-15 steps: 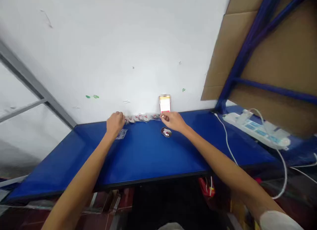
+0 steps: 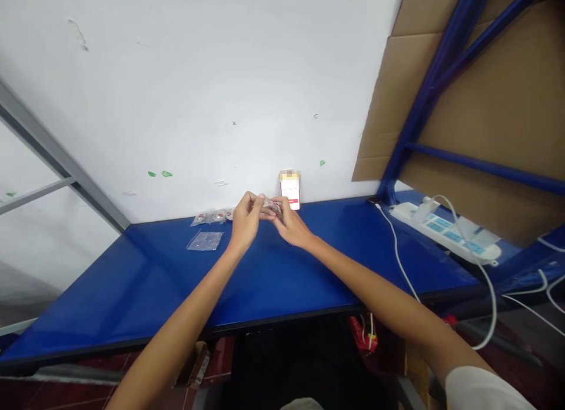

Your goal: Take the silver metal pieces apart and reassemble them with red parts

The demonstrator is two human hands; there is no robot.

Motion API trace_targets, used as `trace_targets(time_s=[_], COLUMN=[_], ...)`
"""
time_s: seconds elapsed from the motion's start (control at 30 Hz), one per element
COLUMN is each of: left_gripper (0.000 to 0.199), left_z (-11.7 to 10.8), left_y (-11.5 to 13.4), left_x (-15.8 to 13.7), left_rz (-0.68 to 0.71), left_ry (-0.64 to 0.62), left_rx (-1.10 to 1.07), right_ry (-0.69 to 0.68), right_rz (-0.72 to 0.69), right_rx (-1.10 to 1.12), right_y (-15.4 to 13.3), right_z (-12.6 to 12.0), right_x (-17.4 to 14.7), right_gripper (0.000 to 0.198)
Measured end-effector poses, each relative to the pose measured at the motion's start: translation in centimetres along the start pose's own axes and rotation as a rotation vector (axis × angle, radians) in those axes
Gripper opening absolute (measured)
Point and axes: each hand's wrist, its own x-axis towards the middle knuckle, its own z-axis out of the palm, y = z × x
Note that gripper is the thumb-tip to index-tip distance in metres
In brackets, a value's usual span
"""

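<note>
My left hand (image 2: 247, 219) and my right hand (image 2: 291, 223) meet above the table near the wall. Between their fingers is a small clear plastic packet (image 2: 273, 206), closed on from both sides; its contents look dark and reddish but are too small to name. Left of my hands, several similar clear packets (image 2: 212, 216) with round pieces and red marks lie in a row along the wall. A flat clear plastic bag (image 2: 205, 241) rests on the blue tabletop (image 2: 265, 286) in front of them. Behind my right hand, a phone (image 2: 290, 192) with a lit screen leans against the wall.
A white power strip (image 2: 445, 233) with a plug and white cables (image 2: 399, 251) occupies the right end of the table. Beyond it stand a blue metal frame (image 2: 410, 122) and cardboard. A grey metal frame (image 2: 62, 157) rises at the left.
My left hand has come right from the packet row, and both hands now hold a packet together. The round shiny metal pieces seen below my right hand are now hidden. The view has shifted slightly.
</note>
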Motion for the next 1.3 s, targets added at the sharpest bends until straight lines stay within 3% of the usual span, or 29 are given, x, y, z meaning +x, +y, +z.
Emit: trace_targets(time_s=[0.1, 0.2, 0.3, 0.5, 0.63, 0.73, 0.83, 1.03, 1.2, 1.3], left_gripper=[0.030, 0.033, 0.029, 0.019, 0.013, 0.016, 0.021, 0.023, 0.015, 0.016], left_z=[-0.3, -1.0, -1.6, -2.4, -2.4, -2.5, -2.5, -2.5, -2.6, -2.2], left_y=[-1.4, -3.1, -4.6, -5.8, -5.2, -5.2, -6.0, -7.1, -6.7, -7.0], left_x=[0.6, 0.8, 0.8, 1.0, 0.6, 0.6, 1.0, 1.2, 0.7, 0.4], left_rz=[0.160, 0.285, 0.290, 0.179, 0.343, 0.386, 0.251, -0.332, -0.475, -0.537], left_ry=[-0.006, -0.016, -0.055, -0.042, -0.011, -0.055, -0.119, -0.236, -0.228, -0.245], left_rx=[0.163, 0.355, 0.403, 0.267, 0.458, 0.538, 0.447, -0.178, -0.346, -0.375], right_ry=[-0.079, -0.229, -0.271, -0.267, -0.243, -0.320, -0.381, -0.384, -0.402, -0.383], right_rz=[0.144, 0.217, 0.253, 0.341, 0.345, 0.334, 0.348, 0.335, 0.353, 0.387], right_rx=[0.259, 0.456, 0.508, 0.590, 0.607, 0.573, 0.536, 0.499, 0.467, 0.353], right_y=[1.6, 2.2, 2.2, 2.5, 2.8, 2.8, 3.0, 3.5, 3.2, 2.7], right_z=[-1.2, -2.7, -3.8, -4.6, -4.6, -4.7, -5.0, -6.2, -7.0, -7.2], right_x=[0.5, 0.8, 0.9, 0.9, 0.8, 0.8, 1.0, 1.3, 1.5, 1.6], right_gripper=[0.032, 0.038, 0.045, 0.040, 0.047, 0.055, 0.063, 0.054, 0.069, 0.063])
